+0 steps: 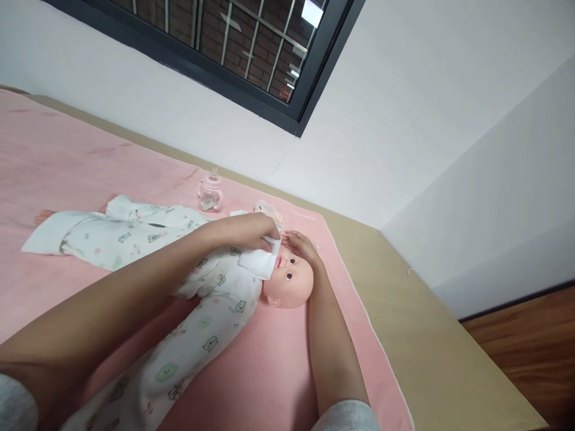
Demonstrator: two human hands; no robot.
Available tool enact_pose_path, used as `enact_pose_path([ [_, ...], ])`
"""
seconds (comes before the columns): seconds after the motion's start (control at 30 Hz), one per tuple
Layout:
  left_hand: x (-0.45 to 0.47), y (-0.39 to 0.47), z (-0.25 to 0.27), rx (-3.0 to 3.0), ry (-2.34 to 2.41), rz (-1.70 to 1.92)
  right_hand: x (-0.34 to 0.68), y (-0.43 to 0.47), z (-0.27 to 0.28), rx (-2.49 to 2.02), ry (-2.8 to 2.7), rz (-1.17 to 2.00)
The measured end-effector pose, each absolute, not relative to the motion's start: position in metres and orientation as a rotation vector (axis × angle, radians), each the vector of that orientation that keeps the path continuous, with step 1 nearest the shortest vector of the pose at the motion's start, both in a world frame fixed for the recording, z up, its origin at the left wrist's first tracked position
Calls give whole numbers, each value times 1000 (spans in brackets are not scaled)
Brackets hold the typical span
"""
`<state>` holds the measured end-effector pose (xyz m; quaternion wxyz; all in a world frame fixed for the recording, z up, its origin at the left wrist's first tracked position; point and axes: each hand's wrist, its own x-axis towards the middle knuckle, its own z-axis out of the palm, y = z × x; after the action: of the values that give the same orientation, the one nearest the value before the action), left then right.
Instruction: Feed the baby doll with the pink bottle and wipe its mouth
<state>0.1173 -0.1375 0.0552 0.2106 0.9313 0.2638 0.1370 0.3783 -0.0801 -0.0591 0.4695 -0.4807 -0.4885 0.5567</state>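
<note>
A bald baby doll (294, 286) lies on its back, dressed in a white suit (220, 299) printed with small green and pink animals. My left hand (256, 230) pinches a white cloth (258, 263) that covers the doll's chin and neck, just beside its mouth. Beyond the doll's head, my right hand (302, 245) curves along its far cheek. Its fingers are extended and slightly bent, with the tips close to the cloth's upper edge. What those tips touch is partly hidden.
A pink baby bottle (210, 193) with handles stands beyond the doll. Near it lies a white and pink packet (269, 212), partly behind my left hand. A pink mat (287, 359) covers much of the wooden surface (404, 323). Behind are a white wall and a dark-framed window (294, 117).
</note>
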Motion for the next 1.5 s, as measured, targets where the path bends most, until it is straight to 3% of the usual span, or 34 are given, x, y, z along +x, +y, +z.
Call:
enact_pose_path([
  [0.67,127,-128,44,2675,672,580,379,-75,-62,-1200,-1185,1366],
  [1.03,118,-144,63,2531,466,365,380,-77,-63,-1176,-1189,1366],
  [1.5,120,-146,62,2563,620,367,381,-76,-66,-1164,-1211,1366],
])
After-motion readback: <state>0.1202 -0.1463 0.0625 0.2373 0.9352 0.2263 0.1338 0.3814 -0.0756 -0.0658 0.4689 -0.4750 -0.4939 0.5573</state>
